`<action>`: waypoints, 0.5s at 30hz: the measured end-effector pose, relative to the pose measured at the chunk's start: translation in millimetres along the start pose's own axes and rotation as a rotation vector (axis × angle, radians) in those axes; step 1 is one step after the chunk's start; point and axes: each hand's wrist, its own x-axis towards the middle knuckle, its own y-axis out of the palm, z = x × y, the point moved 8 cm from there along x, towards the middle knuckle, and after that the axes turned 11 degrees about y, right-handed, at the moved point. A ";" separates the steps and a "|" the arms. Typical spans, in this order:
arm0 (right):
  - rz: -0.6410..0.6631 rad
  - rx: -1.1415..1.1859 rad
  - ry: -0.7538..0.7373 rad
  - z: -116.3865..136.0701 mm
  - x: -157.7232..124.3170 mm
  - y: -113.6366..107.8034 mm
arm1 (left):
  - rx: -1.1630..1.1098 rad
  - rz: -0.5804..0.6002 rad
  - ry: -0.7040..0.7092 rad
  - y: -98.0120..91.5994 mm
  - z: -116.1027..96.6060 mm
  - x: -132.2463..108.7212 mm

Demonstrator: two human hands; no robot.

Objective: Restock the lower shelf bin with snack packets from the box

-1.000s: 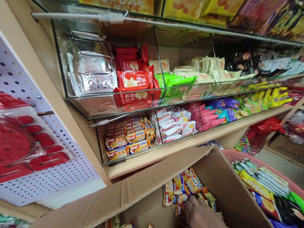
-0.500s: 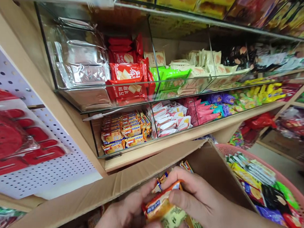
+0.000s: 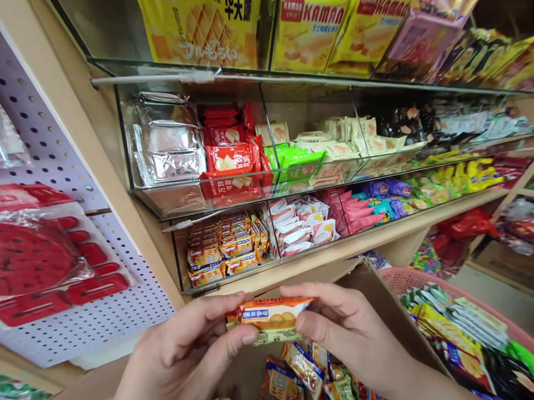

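Observation:
Between my two hands, level above a cardboard box (image 3: pixel 355 284), is a small orange and cream snack packet (image 3: pixel 275 315) with a blue label. My left hand (image 3: pixel 188 343) pinches its left end between thumb and fingers. At the other end, my right hand (image 3: pixel 350 322) grips it the same way. Inside the box, under my hands, lie several loose wrapped snacks (image 3: pixel 301 362) in orange, blue and cream. Similar orange packets (image 3: pixel 225 248) are stacked in rows in the lower-left shelf compartment, beyond my hands.
Glass-fronted shelves hold red packets (image 3: pixel 233 160), silver packets (image 3: pixel 171 154) and white packets (image 3: pixel 298 222). A pink basket (image 3: pixel 405 277) of mixed snacks stands right of the box. Red packaged goods (image 3: pixel 36 254) hang on the pegboard (image 3: pixel 117 298) at left.
Both hands have risen out of the box with the packet, which is now held level by its ends. The view has tilted up, showing more of the upper shelf.

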 end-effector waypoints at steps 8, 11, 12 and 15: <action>0.062 -0.494 -0.586 36.6 -17.7 14.0 | -0.313 0.106 -0.287 10.0 19.5 2.2; 0.079 -0.362 -0.417 21.2 -5.7 14.5 | -0.413 0.104 -0.251 15.4 11.8 9.9; 0.055 -0.313 -0.331 15.7 0.2 13.0 | -0.424 0.085 -0.211 14.7 8.4 13.1; 0.004 -0.211 -0.026 -0.2 18.6 10.7 | -0.366 0.065 -0.143 12.3 4.4 18.7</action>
